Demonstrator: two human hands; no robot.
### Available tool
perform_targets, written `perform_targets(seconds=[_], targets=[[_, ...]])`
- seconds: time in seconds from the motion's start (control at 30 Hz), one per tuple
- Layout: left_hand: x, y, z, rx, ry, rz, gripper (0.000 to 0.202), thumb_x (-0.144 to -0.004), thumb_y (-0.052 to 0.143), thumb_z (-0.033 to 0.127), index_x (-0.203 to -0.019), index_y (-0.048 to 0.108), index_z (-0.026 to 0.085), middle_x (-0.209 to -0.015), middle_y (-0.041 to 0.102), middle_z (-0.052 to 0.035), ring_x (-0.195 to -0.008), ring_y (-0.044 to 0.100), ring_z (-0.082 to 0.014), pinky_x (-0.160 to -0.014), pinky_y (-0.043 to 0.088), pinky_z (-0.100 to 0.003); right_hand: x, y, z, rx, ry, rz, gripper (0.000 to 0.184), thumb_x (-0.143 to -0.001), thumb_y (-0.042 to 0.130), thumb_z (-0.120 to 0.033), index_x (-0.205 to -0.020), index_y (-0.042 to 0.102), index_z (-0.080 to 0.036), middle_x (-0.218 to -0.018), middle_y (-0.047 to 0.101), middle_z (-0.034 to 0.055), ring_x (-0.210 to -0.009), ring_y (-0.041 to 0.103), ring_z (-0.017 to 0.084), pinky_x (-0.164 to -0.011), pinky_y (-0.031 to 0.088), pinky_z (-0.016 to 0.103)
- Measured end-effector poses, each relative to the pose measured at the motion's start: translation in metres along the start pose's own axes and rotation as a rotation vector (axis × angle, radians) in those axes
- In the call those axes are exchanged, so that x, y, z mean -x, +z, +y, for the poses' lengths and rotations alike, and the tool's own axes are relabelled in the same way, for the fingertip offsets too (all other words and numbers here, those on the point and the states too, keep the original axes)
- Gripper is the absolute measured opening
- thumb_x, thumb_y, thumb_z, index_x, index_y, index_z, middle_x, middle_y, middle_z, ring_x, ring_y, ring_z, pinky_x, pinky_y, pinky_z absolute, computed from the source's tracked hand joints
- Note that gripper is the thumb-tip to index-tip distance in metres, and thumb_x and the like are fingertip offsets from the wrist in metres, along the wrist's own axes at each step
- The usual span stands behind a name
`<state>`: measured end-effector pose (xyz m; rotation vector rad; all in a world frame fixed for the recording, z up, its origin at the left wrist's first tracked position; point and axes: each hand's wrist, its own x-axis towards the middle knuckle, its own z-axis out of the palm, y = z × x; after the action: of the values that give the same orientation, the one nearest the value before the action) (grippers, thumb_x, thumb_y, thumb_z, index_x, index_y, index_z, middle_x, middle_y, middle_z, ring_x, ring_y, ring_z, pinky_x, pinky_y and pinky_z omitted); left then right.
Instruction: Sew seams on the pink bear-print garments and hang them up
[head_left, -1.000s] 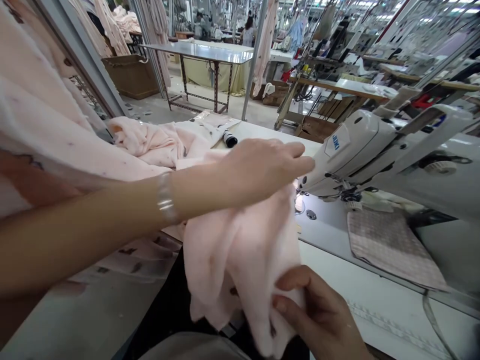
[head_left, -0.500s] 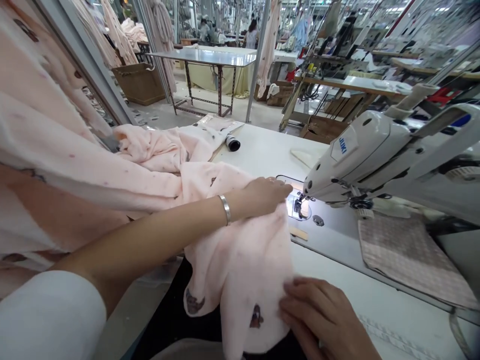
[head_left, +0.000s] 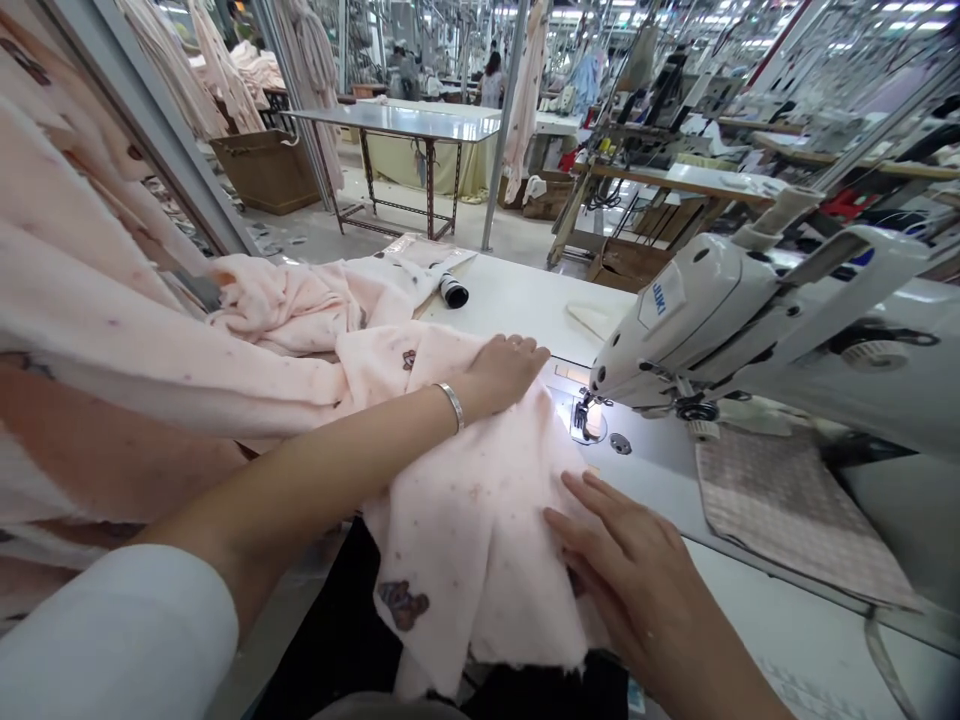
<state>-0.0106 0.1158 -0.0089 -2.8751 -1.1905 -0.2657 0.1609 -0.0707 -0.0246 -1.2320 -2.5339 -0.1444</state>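
Note:
A pale pink fleece garment (head_left: 480,500) with small bear prints lies across the white sewing table (head_left: 787,620) and hangs over its near edge. My left hand (head_left: 504,372), a silver bangle on the wrist, rests on the fabric with fingers curled, just left of the needle area (head_left: 581,418). My right hand (head_left: 619,545) lies flat on the fabric's lower right part, fingers stretched out toward the needle. The white sewing machine (head_left: 720,320) stands to the right of both hands.
More pink fabric (head_left: 300,300) is piled at the left, with a black thread spool (head_left: 453,291) beyond it. A checked grey cloth (head_left: 780,500) lies under the machine arm. Steel tables, hanging garments, poles and other people fill the factory floor behind.
My left hand drew back from the machine head and settled on the fabric. My right hand moved up from the hanging edge and spread flat. The fabric now lies flatter on the table.

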Motion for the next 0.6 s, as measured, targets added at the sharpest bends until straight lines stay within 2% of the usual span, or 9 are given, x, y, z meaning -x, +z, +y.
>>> perform_targets(seconds=[0.07, 0.1, 0.17, 0.23, 0.3, 0.4, 0.5, 0.6], targets=[[0.002, -0.008, 0.0, -0.018, -0.025, 0.057, 0.034, -0.077, 0.04, -0.005, -0.104, 0.054, 0.011, -0.108, 0.057, -0.013, -0.098, 0.052, -0.0233, -0.086, 0.037, -0.038, 0.006, -0.003, -0.005, -0.022, -0.036, 0.012, 0.033, -0.091, 0.049, -0.028, -0.123, 0.055, -0.021, -0.138, 0.047, 0.0086, -0.131, 0.038, 0.026, -0.089, 0.046, 0.043], [0.007, -0.011, 0.002, -0.004, 0.013, 0.07, 0.034, -0.08, 0.039, -0.004, -0.105, 0.055, 0.013, -0.109, 0.057, -0.0108, -0.1, 0.052, -0.0214, -0.09, 0.035, -0.037, 0.009, -0.003, -0.007, -0.024, -0.057, 0.01, 0.034, -0.09, 0.051, -0.031, -0.123, 0.056, -0.021, -0.138, 0.047, 0.0083, -0.131, 0.038, 0.026, -0.089, 0.047, 0.042], [0.022, -0.013, 0.01, 0.06, 0.176, 0.045, 0.027, -0.087, 0.04, 0.006, -0.107, 0.056, 0.017, -0.114, 0.057, -0.0069, -0.105, 0.051, -0.0182, -0.095, 0.034, -0.033, 0.016, -0.004, -0.01, -0.017, -0.075, -0.002, 0.035, -0.088, 0.055, -0.033, -0.12, 0.058, -0.021, -0.138, 0.047, 0.0073, -0.131, 0.039, 0.026, -0.09, 0.048, 0.042], [0.042, -0.01, 0.018, 0.127, 0.307, -0.011, 0.025, -0.093, 0.042, 0.022, -0.115, 0.054, 0.019, -0.125, 0.054, -0.007, -0.117, 0.046, -0.0189, -0.1, 0.032, -0.034, 0.026, -0.006, -0.008, -0.012, -0.063, -0.006, 0.034, -0.088, 0.054, -0.031, -0.12, 0.059, -0.022, -0.139, 0.046, 0.0067, -0.13, 0.04, 0.026, -0.091, 0.048, 0.042], [0.063, -0.005, 0.026, 0.149, 0.274, -0.047, 0.034, -0.095, 0.039, 0.032, -0.126, 0.048, 0.02, -0.137, 0.045, -0.0091, -0.127, 0.038, -0.0232, -0.102, 0.03, -0.041, 0.037, -0.008, -0.003, -0.026, -0.072, 0.001, 0.033, -0.088, 0.053, -0.029, -0.119, 0.059, -0.022, -0.139, 0.047, 0.0066, -0.13, 0.041, 0.026, -0.094, 0.048, 0.042], [0.08, -0.003, 0.035, 0.144, 0.153, -0.068, 0.038, -0.095, 0.037, 0.028, -0.132, 0.041, 0.026, -0.145, 0.036, -0.0084, -0.126, 0.037, -0.0284, -0.097, 0.033, -0.048, 0.052, -0.013, 0.005, -0.048, -0.099, -0.011, 0.031, -0.087, 0.053, -0.026, -0.118, 0.059, -0.023, -0.136, 0.05, 0.0061, -0.129, 0.042, 0.025, -0.098, 0.044, 0.044], [0.075, -0.004, 0.037, 0.126, 0.249, -0.057, 0.036, -0.09, 0.041, 0.014, -0.122, 0.05, 0.025, -0.137, 0.045, -0.0067, -0.127, 0.035, -0.0266, -0.098, 0.031, -0.048, 0.058, -0.016, 0.003, -0.022, -0.051, -0.025, 0.036, -0.087, 0.054, -0.028, -0.122, 0.055, -0.022, -0.134, 0.052, 0.0054, -0.129, 0.043, 0.025, -0.101, 0.04, 0.044], [0.062, -0.005, 0.034, 0.135, 0.364, 0.002, 0.019, -0.087, 0.046, 0.011, -0.096, 0.059, 0.02, -0.124, 0.055, -0.0058, -0.125, 0.038, -0.0238, -0.105, 0.023, -0.05, 0.055, -0.015, -0.006, 0.0, 0.035, -0.014, 0.044, -0.088, 0.054, -0.032, -0.13, 0.047, -0.02, -0.134, 0.052, 0.0056, -0.129, 0.042, 0.023, -0.103, 0.036, 0.044]])
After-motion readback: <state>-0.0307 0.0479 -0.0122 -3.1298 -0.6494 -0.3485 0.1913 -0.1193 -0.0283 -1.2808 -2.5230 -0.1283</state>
